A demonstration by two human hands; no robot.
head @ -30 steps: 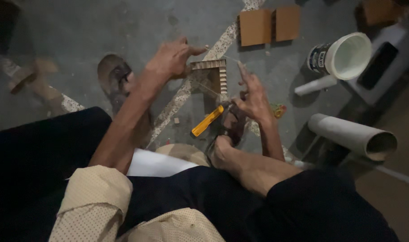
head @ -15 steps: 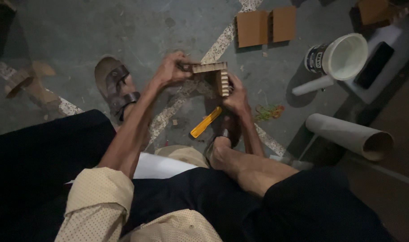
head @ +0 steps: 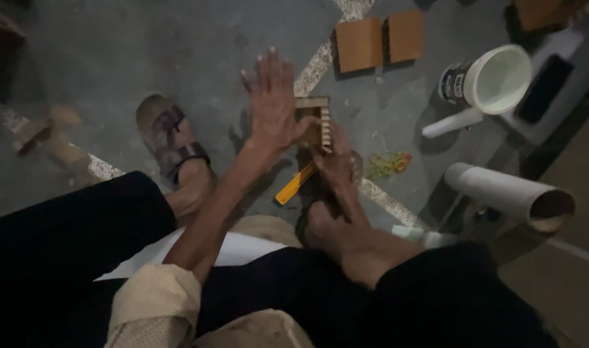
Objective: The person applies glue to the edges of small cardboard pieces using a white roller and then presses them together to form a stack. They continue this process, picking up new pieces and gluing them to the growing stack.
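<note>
Spread left hand [head: 273,103] wide in head view, fingers splayed and gripping nothing, with palm laid against top of small wooden frame [head: 317,111] standing on concrete floor [head: 146,51]. Tucked right hand [head: 338,161] just below, touching frame's toothed side; could not tell, through blur, whether closed on it. Judged frame light, stiff and probably fragile at thin teeth and corner joints; best taken by solid outer rails, not by teeth. Noted yellow-handled tool [head: 293,185] lying just beside right hand, at frame's lower end. Found open floor left of frame as far as sandalled foot [head: 172,138], and beyond it up to two brown blocks [head: 379,40]. Saw less room to right: tangle of coloured rubber bands [head: 388,164] near, white bucket [head: 500,80] and cardboard tube [head: 510,193] farther off. Marked pale painted line [head: 320,61] running across floor beneath frame.
</note>
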